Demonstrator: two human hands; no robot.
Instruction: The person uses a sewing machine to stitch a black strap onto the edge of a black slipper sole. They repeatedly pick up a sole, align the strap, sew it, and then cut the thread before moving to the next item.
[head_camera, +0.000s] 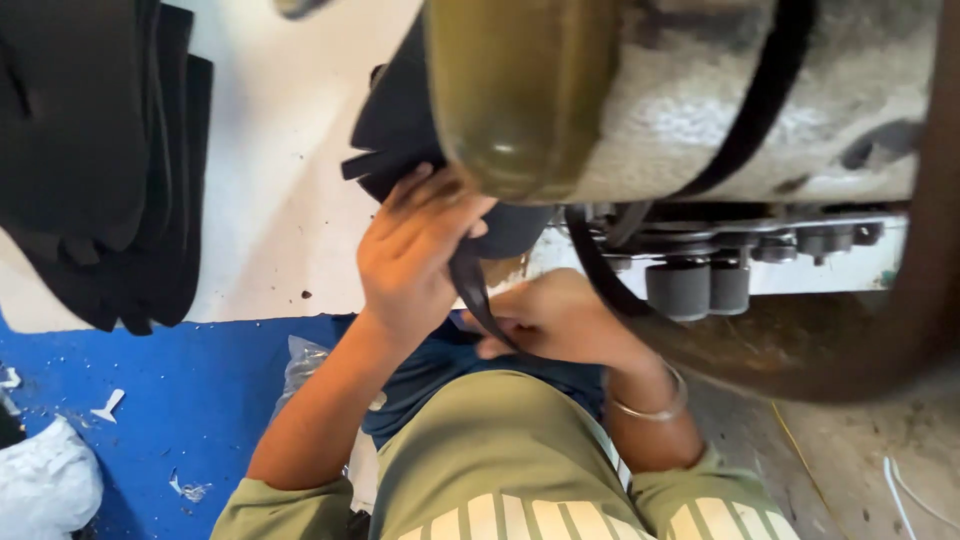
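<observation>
left hand (415, 255) grips dark strip (475, 290) just below the machine (690, 100) | right hand (555, 320) pinches strip lower end, below machine | black foam pile (100, 150) well left of machine | metal bangle (650, 405) on right wrist

— What's around here, from where you stand?

— A white worktop (290, 190) fills the upper left, lit bright and flat, with a few dark specks near its lower edge. A stack of black foam pieces (100, 150) lies over its left edge.

— And below that?

— A blue floor (190, 400), littered with small white scraps (108, 404). A white bag (45, 485) sits at the bottom left corner, and a crumpled clear plastic wrapper (305, 362) lies near the worktop's lower edge.

— The right side?

— A big, worn grey machine body (700, 100) with an olive-coloured rounded cover (520, 90). Dark rollers (700, 285) hang under it. Beneath, bare grey concrete (860, 450), dusty, with a thin white cord (915, 495) trailing at the right.
</observation>
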